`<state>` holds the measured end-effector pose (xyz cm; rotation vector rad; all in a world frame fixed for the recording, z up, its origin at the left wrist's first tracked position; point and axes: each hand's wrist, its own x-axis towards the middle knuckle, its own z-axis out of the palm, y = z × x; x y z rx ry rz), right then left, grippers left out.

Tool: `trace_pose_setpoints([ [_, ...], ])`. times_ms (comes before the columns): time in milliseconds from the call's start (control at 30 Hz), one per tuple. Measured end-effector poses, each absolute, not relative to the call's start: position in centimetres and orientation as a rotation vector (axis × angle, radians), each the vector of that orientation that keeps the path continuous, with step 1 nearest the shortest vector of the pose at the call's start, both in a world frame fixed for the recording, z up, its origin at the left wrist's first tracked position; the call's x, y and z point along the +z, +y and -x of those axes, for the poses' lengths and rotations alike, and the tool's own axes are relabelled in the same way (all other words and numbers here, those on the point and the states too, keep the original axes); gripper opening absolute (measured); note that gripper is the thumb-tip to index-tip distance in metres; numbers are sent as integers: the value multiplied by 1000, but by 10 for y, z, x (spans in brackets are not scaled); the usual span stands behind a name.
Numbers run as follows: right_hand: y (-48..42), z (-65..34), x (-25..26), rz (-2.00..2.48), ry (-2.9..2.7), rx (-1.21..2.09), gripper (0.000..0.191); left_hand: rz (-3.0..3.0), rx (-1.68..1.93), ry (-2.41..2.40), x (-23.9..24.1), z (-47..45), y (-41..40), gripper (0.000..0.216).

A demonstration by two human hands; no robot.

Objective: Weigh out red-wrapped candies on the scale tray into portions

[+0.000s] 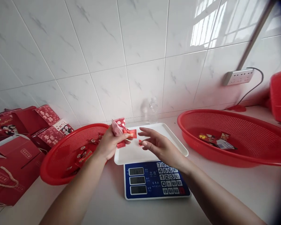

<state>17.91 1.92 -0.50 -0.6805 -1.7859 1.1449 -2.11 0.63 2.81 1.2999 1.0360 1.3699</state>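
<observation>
My left hand (111, 142) is closed around several red printed packets (119, 125) above the left part of the white scale tray (170, 134). Under its thumb, a small red-orange wrapped sweet (132, 134) sticks out to the right. My right hand (160, 147) hovers over the middle of the tray, fingers apart and pointing at that sweet. A small red piece (140, 142) shows by its thumb tip; whether it is touched or lies on the tray I cannot tell. In front of the tray is the scale's blue keypad panel (154, 181).
A red basket (58, 153) with red packets stands left, beside red gift boxes (16, 165). On the right, a larger red basket (215, 159) holds a few packets. A clear bottle (153, 109) stands behind the tray, against the tiled wall. A power socket (240, 77) is mounted right.
</observation>
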Motion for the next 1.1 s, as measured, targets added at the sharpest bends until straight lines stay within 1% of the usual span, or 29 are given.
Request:
trace_pose_setpoints([
  [133,25,-178,-8,622,-1615,1221,26,-1249,1307,927,13,-17,3,35],
  [267,33,-193,2,648,-1502,1211,20,-1038,1315,837,8,-19,9,36],
  [400,42,-205,11,611,-1077,1505,18,-839,1166,675,7,-8,12,25],
  [500,48,-202,11,643,-793,1754,10,-802,1051,601,4,-6,10,22],
  [567,47,-195,8,622,-719,1890,6,-834,1000,592,1,-9,7,21],
  [633,42,-186,3,565,-802,1961,12,-906,964,605,-2,-13,4,20],
  [700,36,-179,-2,555,-1012,1897,23,-996,931,652,-6,-18,1,20],
  [767,31,-175,-6,603,-1222,1750,29,-1070,899,714,-8,-22,-2,26],
  [867,33,-179,-7,658,-1340,1604,30,-1086,893,757,-9,-24,-3,34],
  [1033,52,-204,-4,793,-1233,1392,34,-980,1119,791,-3,-13,5,36],
  [1100,59,-214,-4,925,-1358,1379,31,-1019,1170,831,0,-7,7,36],
])
